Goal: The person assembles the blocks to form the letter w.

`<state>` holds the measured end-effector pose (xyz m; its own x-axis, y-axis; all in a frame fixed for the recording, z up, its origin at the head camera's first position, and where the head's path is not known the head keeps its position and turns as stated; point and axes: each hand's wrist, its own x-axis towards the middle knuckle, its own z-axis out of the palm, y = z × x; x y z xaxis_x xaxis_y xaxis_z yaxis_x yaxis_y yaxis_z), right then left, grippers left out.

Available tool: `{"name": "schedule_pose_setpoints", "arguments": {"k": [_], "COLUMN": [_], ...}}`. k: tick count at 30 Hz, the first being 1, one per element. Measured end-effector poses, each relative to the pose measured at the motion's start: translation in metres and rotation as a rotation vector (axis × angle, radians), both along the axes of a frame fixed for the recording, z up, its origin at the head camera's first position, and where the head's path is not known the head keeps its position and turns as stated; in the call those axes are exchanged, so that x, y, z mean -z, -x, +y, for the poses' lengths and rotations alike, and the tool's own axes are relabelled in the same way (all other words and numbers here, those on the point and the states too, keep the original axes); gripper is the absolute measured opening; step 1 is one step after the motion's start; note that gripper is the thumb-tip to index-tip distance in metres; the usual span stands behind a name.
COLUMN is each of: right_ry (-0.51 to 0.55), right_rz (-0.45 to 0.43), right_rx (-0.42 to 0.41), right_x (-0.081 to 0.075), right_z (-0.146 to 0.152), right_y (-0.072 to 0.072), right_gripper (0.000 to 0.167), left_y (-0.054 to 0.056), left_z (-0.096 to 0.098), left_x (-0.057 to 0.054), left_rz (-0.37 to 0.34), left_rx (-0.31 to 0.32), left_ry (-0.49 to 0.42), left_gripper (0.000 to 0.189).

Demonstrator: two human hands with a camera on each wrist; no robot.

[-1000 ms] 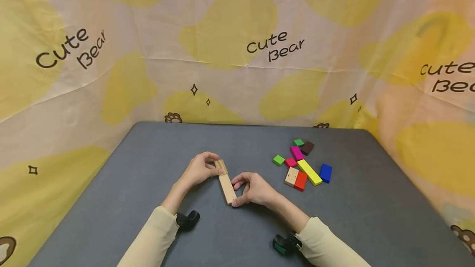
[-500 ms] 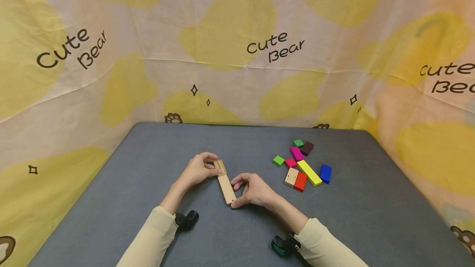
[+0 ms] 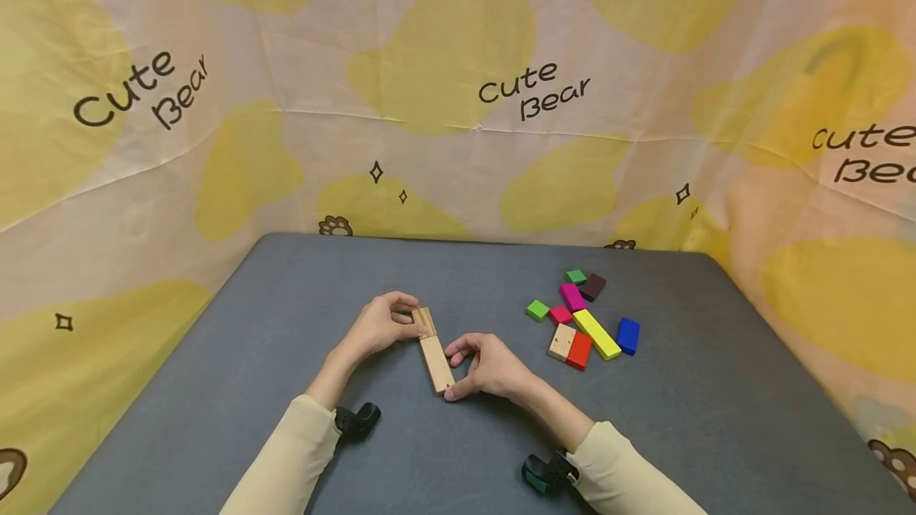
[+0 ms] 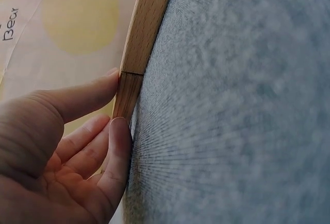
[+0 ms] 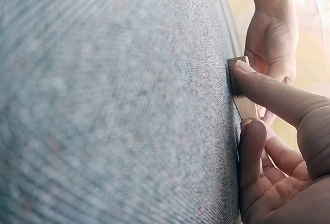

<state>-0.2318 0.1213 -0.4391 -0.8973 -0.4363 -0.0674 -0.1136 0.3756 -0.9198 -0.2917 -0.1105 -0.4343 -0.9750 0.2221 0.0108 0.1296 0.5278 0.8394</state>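
Note:
Two plain wooden blocks lie end to end in a row on the grey table [image 3: 286, 324]. The nearer one, a long smooth block [image 3: 436, 365], meets a shorter block with dark grain lines [image 3: 426, 319]; a thin seam between them shows in the left wrist view. My left hand [image 3: 379, 326] pinches the shorter block between thumb and fingers, the thumb close to the seam. At the near end, my right hand [image 3: 495, 368] has its thumb [image 5: 258, 82] against the long block's end corner and its index finger [image 5: 252, 144] against the side.
Right of the hands lies a loose group of coloured blocks: a yellow bar [image 3: 597, 333], a blue block [image 3: 628, 336], a red block [image 3: 580, 350] beside a plain wooden one [image 3: 561, 341], plus green, pink and dark brown pieces. A patterned cloth [image 3: 429, 102] hangs behind the table.
Both hands keep their hold at the two ends of the row. The hands and blocks have shifted only very slightly left in the view.

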Motion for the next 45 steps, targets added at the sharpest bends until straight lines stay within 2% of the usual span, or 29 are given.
{"name": "schedule_pose_setpoints", "arguments": {"k": [9, 13, 18, 22, 25, 30, 36, 45], "right_ry": [-0.036, -0.031, -0.02, 0.0, 0.015, 0.037, 0.064, 0.055], "right_rz": [0.013, 0.017, 0.014, -0.001, -0.014, -0.014, -0.03, -0.044], "right_rx": [0.01, 0.013, -0.002, -0.011, -0.007, 0.007, 0.003, 0.03], "right_x": [0.001, 0.001, -0.001, 0.0, 0.0, -0.002, -0.002, 0.001], "right_z": [0.0, 0.001, 0.0, 0.001, 0.002, 0.001, -0.001, -0.001], "right_y": [0.003, 0.004, 0.003, 0.004, 0.004, 0.002, -0.002, -0.001], "right_gripper": [0.054, 0.053, 0.053, 0.05, 0.049, 0.049, 0.05, 0.049], "left_y": [0.001, -0.004, -0.024, -0.044, -0.053, -0.056, -0.057, -0.057], "left_z": [0.001, 0.001, 0.0, 0.004, 0.011, 0.017, 0.018, 0.018], "left_x": [-0.001, -0.002, -0.007, -0.014, -0.011, -0.003, 0.007, 0.008], "left_rz": [-0.01, 0.046, 0.147, 0.143, 0.13, 0.131, 0.093, 0.067], "left_rx": [-0.002, -0.001, -0.024, -0.071, -0.094, -0.094, -0.086, -0.113], "left_ry": [0.006, 0.032, 0.019, -0.035, -0.07, -0.106, -0.101, -0.105], "left_gripper": [0.047, 0.051, 0.053, 0.048, 0.046, 0.045, 0.044, 0.042]}}
